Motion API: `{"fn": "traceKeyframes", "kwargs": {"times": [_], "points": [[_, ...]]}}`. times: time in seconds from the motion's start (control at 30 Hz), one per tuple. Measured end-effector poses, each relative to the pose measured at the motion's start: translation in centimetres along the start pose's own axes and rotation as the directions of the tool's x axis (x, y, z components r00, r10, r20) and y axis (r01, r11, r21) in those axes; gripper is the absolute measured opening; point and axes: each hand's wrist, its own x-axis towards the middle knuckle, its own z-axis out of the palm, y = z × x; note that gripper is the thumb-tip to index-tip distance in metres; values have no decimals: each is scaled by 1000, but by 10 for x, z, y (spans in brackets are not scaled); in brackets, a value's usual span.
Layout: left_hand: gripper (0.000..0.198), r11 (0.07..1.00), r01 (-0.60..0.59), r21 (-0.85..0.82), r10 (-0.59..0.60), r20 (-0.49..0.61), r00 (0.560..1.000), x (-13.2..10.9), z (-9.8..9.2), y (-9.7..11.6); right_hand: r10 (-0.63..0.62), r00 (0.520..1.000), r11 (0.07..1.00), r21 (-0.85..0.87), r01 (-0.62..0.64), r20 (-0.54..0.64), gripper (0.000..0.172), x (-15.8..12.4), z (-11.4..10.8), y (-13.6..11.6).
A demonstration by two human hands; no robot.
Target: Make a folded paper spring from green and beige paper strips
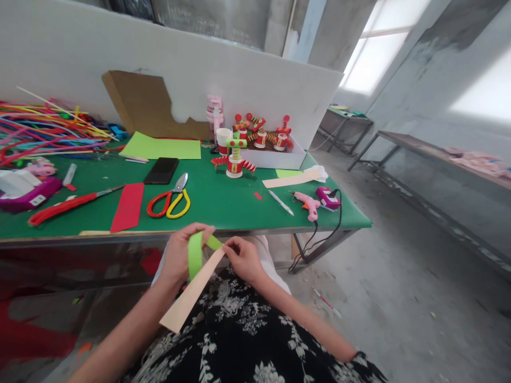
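left hand (181,256) pinching | right hand (244,259) pinching | forearms angled inward

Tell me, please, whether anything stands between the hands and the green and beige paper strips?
Nothing visible does: the left hand and right hand hold the green strip and beige strip directly, fingers on the paper.

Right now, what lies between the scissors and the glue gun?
A small red scrap and a pen on the green table, seen in the head view.
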Motion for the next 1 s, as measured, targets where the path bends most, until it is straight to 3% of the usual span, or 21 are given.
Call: {"fn": "traceKeyframes", "kwargs": {"times": [0.1, 0.2, 0.3, 0.4, 0.5, 0.6, 0.8, 1.0], "points": [[27, 996, -40, -84, 36, -50, 998, 19, -12, 14, 188, 980, 950, 240, -198, 64, 16, 1, -2, 3], [30, 976, -142, -166, 121, -131, 984, 32, -28, 18, 335, 937, 806, 485, -338, 97, 26, 2, -4, 1], [33, 978, -156, -137, 137, -142, 980, 28, -37, 1, 378, 925, 729, 601, -329, 48, 28, 4, -3, -2], [34, 1000, -16, -26, 16, 8, 1000, 9, -30, -24, 372, 928, 686, 671, -281, 9, 27, 5, 2, -5], [39, 997, 48, 68, -59, 174, 983, -10, -12, -40, 335, 942, 686, 686, -242, -2, 27, 4, 8, -7], [44, 995, 15, 94, -36, 228, 973, -18, 5, -42, 288, 957, 720, 664, -202, -22, 28, 1, 13, -7], [28, 982, -71, 173, 62, 55, 997, -17, 11, -33, 260, 966, 767, 606, -210, 5, 28, -3, 16, -5], [27, 963, -78, 256, 87, -23, 996, -19, 3, -26, 247, 967, 830, 502, -243, 59, 24, 1, 10, -6]]}}
